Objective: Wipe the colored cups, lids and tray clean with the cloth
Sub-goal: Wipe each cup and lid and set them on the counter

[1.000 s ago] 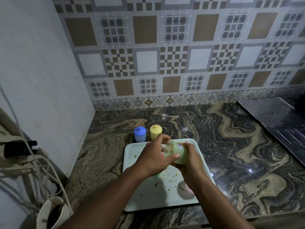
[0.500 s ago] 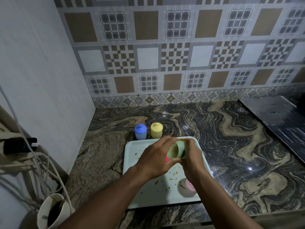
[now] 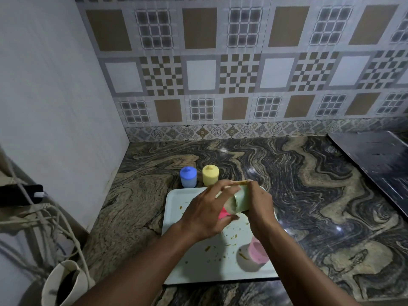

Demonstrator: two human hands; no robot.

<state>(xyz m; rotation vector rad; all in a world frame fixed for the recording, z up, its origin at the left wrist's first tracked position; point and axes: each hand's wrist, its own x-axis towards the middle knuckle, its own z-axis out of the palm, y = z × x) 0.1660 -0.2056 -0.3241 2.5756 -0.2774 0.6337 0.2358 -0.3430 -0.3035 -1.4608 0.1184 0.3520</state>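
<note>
A pink cup (image 3: 256,255) waits on the soiled tray (image 3: 176,206). Above, the right grip (image 3: 260,206) clasps the green cup (image 3: 240,200) sideways so the left grip (image 3: 207,213), pinching a pink scrap (image 3: 224,214), likely cloth, can wipe it. Beyond stand the blue cup (image 3: 188,176) and yellow cup (image 3: 210,175).

Left hand (image 3: 205,214), right hand (image 3: 260,206), both curled, gripping
</note>
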